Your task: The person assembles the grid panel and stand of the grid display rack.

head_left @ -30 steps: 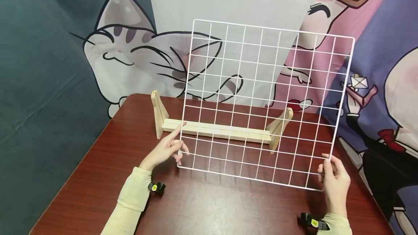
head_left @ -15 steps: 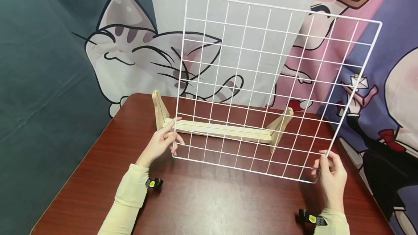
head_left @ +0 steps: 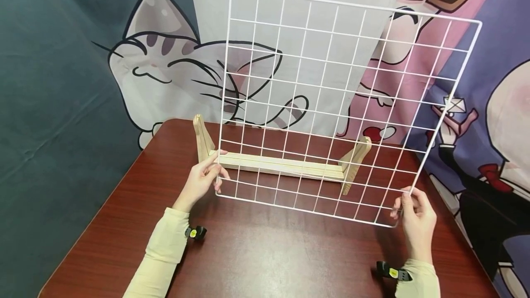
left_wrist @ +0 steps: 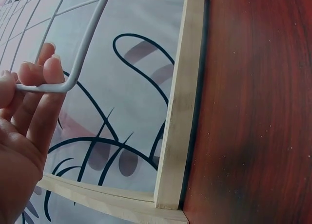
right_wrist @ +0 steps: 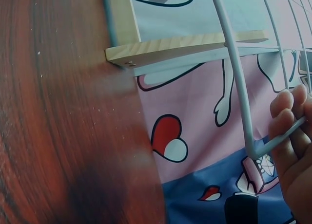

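Note:
A white wire grid panel [head_left: 308, 103] is held up between both hands, its bottom edge off the table and its top tilted. My left hand [head_left: 202, 183] grips the panel's lower left side edge, fingers curled round the frame wire in the left wrist view. On the other side my right hand [head_left: 419, 215] pinches the lower right edge, thumb in front. Behind the panel stands a pale wooden stand [head_left: 281, 166], with a grooved crossbar between a left upright [head_left: 201, 137] and a right upright [head_left: 355, 164].
The reddish-brown table [head_left: 265, 252] carries the stand toward its back edge. Just past that edge hangs a printed cloth [head_left: 161, 72] with cartoon figures. Each wrist wears a black strap with a small camera [head_left: 198, 232].
The grid panel has risen and come nearer, then shifted slightly left and up. Both hands moved with it, keeping their hold. The wooden stand stays put.

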{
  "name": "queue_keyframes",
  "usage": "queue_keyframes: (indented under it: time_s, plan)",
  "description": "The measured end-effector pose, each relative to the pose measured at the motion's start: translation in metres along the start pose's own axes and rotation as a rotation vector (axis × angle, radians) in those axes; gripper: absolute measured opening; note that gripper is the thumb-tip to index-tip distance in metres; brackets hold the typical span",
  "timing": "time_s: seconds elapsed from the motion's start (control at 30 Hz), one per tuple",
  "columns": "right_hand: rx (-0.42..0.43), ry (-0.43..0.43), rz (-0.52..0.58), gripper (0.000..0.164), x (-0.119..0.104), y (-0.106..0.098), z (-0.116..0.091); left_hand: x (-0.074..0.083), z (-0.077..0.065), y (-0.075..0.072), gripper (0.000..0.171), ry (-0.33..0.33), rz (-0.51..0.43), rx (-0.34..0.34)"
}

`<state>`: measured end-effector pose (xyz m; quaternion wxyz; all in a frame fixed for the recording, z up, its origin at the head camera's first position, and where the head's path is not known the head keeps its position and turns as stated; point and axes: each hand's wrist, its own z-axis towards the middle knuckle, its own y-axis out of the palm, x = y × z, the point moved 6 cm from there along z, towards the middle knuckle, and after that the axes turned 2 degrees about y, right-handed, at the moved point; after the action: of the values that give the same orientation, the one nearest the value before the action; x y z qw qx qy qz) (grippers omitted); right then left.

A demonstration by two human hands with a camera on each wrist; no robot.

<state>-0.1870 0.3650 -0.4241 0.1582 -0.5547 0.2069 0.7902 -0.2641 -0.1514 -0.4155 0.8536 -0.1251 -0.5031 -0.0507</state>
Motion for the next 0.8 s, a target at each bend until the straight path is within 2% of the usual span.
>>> queue_keyframes:
  time_s: [0.13, 0.37, 0.63, 0.8]
  plan:
    - [-0.002, -0.02, 0.021, 0.011, -0.001, 0.002, 0.002, -0.001, 0.001, -0.001, 0.032, 0.011, 0.017, 0.023]
    - [-0.021, -0.093, 0.062, 0.012, -0.003, 0.008, 0.006, -0.002, 0.0, -0.001, 0.022, -0.037, 0.02, 0.038]
    - [-0.031, -0.136, 0.115, 0.011, -0.007, 0.017, 0.011, 0.024, 0.003, 0.0, 0.017, -0.067, 0.07, 0.07]
    - [-0.061, -0.149, 0.157, 0.01, -0.009, 0.023, 0.015, 0.03, 0.006, -0.005, 0.018, -0.053, 0.117, 0.105]
